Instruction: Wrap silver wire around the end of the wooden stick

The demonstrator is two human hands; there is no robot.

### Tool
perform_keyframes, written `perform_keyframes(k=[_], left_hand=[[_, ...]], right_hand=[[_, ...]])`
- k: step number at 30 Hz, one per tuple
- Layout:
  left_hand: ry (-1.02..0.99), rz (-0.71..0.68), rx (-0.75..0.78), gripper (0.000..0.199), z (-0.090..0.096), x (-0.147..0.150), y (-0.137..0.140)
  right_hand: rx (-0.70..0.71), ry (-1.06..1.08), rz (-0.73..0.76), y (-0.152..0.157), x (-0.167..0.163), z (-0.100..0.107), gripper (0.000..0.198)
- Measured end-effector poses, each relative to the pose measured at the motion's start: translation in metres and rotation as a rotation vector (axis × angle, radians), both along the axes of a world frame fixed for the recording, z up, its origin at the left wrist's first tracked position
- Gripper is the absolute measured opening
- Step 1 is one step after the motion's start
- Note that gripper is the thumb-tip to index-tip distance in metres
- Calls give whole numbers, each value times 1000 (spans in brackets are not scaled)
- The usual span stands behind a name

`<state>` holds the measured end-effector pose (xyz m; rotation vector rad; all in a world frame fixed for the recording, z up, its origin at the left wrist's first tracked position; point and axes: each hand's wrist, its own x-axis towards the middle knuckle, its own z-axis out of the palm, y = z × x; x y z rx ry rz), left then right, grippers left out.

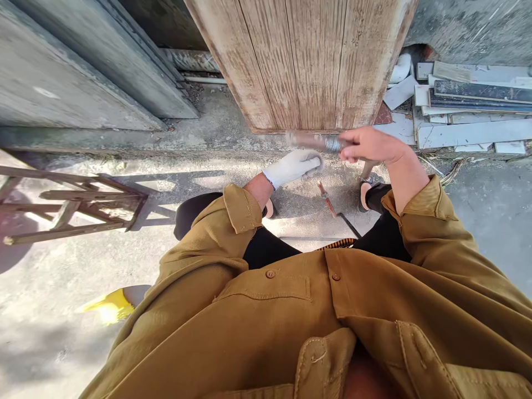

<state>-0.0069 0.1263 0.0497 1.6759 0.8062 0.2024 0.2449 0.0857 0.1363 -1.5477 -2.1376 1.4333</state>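
Observation:
My right hand (369, 145), bare, is closed around a wooden tool bound with wire (332, 144). Motion blurs the tool's far end, which points left, so its exact kind does not show. My left hand (295, 166) wears a white knitted glove and hangs just below that end, its fingers curled in; whatever they may hold is hidden. On the ground between my feet lies a tool with a worn reddish handle (327, 200) and a black bar. Beyond both hands a weathered wooden panel (311, 61) with vertical grooves leans back, its lower edge near the tool.
Grey boards (95, 72) stand at the left. Below them a wooden frame (78, 202), perhaps a stool, lies on the concrete. Stacked white and dark strips (465, 105) are at the right. A yellow glove (110, 307) shows at lower left, partly behind my sleeve.

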Motion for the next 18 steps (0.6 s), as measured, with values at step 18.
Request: perform_keyframes(k=[18], left_hand=[[-130, -101, 46, 25, 16, -13, -1]], right_hand=[[-15, -648, 65, 3, -16, -40, 12]])
